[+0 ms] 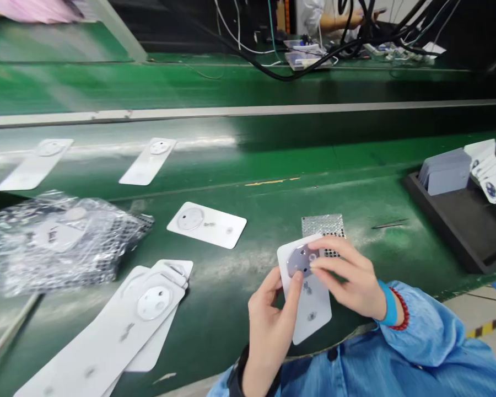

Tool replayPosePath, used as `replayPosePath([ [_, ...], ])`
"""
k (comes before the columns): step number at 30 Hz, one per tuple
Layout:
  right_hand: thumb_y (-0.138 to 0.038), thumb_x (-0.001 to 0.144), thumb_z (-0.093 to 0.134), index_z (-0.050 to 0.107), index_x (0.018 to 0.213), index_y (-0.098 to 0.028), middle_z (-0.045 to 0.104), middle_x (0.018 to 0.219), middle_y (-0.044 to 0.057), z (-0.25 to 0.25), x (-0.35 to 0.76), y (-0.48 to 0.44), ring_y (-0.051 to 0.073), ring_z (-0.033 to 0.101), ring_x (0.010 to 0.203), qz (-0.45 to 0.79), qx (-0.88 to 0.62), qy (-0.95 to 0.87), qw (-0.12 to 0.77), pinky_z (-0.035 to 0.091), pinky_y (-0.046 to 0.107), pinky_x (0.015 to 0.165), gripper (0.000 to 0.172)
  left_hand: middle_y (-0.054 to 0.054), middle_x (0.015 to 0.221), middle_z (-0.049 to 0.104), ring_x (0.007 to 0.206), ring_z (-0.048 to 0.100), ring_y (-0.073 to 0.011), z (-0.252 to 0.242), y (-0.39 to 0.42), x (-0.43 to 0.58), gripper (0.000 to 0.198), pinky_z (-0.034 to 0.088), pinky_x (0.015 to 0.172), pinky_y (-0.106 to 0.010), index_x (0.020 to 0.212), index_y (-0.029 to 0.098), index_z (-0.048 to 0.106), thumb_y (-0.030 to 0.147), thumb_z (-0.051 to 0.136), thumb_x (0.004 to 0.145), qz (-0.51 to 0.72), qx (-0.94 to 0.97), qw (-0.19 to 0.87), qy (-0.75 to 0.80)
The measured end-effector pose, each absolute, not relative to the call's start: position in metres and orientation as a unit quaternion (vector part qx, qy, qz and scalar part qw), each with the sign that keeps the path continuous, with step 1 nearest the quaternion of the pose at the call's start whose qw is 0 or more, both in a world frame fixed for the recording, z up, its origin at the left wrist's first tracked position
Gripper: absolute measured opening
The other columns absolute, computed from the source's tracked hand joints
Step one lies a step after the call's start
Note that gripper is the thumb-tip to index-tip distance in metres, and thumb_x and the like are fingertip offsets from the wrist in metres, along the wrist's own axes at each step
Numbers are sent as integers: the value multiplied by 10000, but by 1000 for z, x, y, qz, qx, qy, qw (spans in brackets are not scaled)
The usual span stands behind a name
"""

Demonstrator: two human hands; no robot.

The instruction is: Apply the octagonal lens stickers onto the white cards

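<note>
Steadying a white blister card [314,306] here, left hand [270,325] bracing, right hand [345,273] over its grey disc [300,261], both grips clamped on the card!

The white card [310,314] between the left hand [270,331] and the right hand [347,270] bore a grey disc [301,260] with dark spots. Just beyond the hands, a silver sheet [323,226] showed rows of black dots. The right wrist carried a blue wristband [391,303] and a red beaded bracelet [403,310]. The blue sleeve [421,331] matched the band in hue. The desk [231,325] was green. Left of the hands lay white blister cards [206,225] and a clear bag [53,264] with a black mesh pattern. Right of the hands sat a black tray [438,231] holding pale grey cards [446,172]. Farther right, floor tape [490,325] showed yellow and black stripes.
</note>
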State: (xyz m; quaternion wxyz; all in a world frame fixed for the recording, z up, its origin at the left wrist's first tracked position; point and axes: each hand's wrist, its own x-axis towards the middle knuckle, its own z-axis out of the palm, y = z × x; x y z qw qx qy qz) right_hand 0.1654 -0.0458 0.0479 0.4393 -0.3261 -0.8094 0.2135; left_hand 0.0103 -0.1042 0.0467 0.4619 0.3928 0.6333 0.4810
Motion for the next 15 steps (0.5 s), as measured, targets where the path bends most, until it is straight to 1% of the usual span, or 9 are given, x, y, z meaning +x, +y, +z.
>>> replayPosePath([
  [2, -73, 904, 556, 666, 948, -155, 677, 1100, 121, 51, 159, -49, 210, 637, 1047, 189, -294, -823, 448, 548, 432, 941, 144, -19, 714, 686, 619, 602, -136, 50, -105, 16, 177, 489, 556, -194, 881, 149, 698, 316, 651, 844, 485, 417, 456, 620],
  [5, -63, 907, 549, 659, 995, -165, 681, 1098, 114, 46, 159, -49, 210, 645, 1037, 161, -294, -824, 456, 524, 482, 973, 174, -2, 734, 693, 626, 609, -117, 52, -105, 22, 137, 489, 578, -168, 908, 160, 703, 259, 617, 868, 488, 453, 442, 601],
  [9, -53, 906, 546, 657, 1024, -155, 700, 1088, 117, 43, 165, -50, 200, 656, 1045, 143, -290, -829, 457, 511, 475, 994, 191, 31, 690, 661, 595, 582, -91, 54, -103, 26, 110, 476, 576, -142, 893, 173, 692, 207, 588, 881, 488, 489, 420, 588],
  [12, -68, 933, 508, 668, 1023, -130, 721, 1088, 125, 47, 167, -52, 193, 642, 1102, 79, -287, -857, 420, 480, 439, 1038, 194, 42, 646, 625, 576, 561, -84, 56, -103, 26, 99, 462, 554, -130, 827, 172, 664, 187, 581, 878, 486, 503, 404, 590],
  [15, -96, 972, 420, 670, 1076, -103, 720, 1137, 128, 48, 167, -57, 190, 592, 1207, -11, -284, -886, 368, 384, 413, 1128, 271, 31, 670, 638, 588, 571, -89, 56, -104, 24, 95, 468, 558, -133, 809, 171, 636, 189, 574, 879, 495, 503, 392, 590],
])
